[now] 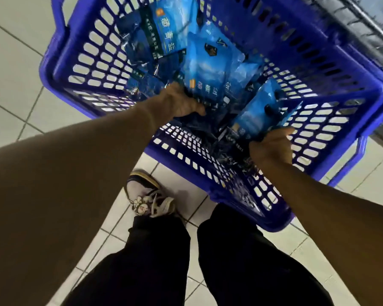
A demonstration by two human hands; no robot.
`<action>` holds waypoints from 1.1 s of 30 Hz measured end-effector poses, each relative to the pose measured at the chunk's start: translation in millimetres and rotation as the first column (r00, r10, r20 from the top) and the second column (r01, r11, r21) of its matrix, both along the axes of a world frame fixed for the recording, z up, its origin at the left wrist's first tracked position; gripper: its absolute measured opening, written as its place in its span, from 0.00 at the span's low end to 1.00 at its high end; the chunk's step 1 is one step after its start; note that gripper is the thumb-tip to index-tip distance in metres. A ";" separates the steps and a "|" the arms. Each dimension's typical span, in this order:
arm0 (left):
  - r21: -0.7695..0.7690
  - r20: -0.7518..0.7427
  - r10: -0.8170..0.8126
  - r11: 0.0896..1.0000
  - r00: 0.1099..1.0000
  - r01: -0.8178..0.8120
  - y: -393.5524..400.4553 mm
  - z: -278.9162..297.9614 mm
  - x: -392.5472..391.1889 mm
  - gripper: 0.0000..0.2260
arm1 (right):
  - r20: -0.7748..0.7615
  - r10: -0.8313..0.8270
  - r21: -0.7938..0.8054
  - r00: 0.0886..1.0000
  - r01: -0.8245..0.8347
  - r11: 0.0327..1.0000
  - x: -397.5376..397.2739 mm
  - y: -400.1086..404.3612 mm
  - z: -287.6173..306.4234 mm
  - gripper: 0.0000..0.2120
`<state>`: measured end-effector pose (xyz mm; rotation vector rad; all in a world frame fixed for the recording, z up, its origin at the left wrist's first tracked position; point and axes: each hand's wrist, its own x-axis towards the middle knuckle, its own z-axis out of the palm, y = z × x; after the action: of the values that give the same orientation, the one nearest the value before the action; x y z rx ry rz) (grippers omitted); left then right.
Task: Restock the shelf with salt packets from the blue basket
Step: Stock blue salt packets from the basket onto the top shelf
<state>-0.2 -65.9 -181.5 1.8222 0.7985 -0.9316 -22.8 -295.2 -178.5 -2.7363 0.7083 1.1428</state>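
A blue basket (80,62) with slotted walls stands on the tiled floor below me. Several blue salt packets (208,62) lie jumbled inside it. My left hand (177,102) reaches into the basket's middle and grips the lower end of one packet (205,89), its fingers hidden under the plastic. My right hand (272,146) is at the basket's near right side and holds the bottom edge of another salt packet (259,111), which stands tilted upward.
A metal shelf edge (367,25) runs along the top right corner, close behind the basket. White floor tiles (16,69) surround the basket. My legs in dark trousers (241,261) and a shoe (146,195) are just in front of the basket's near corner.
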 end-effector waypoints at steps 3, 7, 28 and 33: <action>-0.023 -0.055 -0.018 1.000 0.998 0.017 -17.3 14.3 -8.5 0.17 | 0.052 -0.106 0.138 0.993 0.098 0.986 -5.6 -4.9 21.9 0.45; -0.107 -0.068 0.101 0.988 0.993 -0.108 -19.3 45.4 -25.6 0.09 | 0.157 -0.283 0.406 0.946 0.199 0.892 -12.5 -4.0 58.8 0.30; -0.510 -0.351 0.644 0.476 0.679 -0.716 -30.5 367.6 -134.3 0.22 | -0.177 -0.376 0.759 0.909 0.370 0.537 -53.3 58.5 355.4 0.26; -0.575 -0.349 0.703 0.362 0.620 -0.734 -44.5 465.7 -157.5 0.19 | -0.439 -0.452 0.755 0.776 0.592 0.283 -50.7 26.3 439.5 0.19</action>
<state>-157.7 -110.4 284.1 0.6365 0.9922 -0.5274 -73.5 -268.9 261.0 -1.3721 0.6832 1.0748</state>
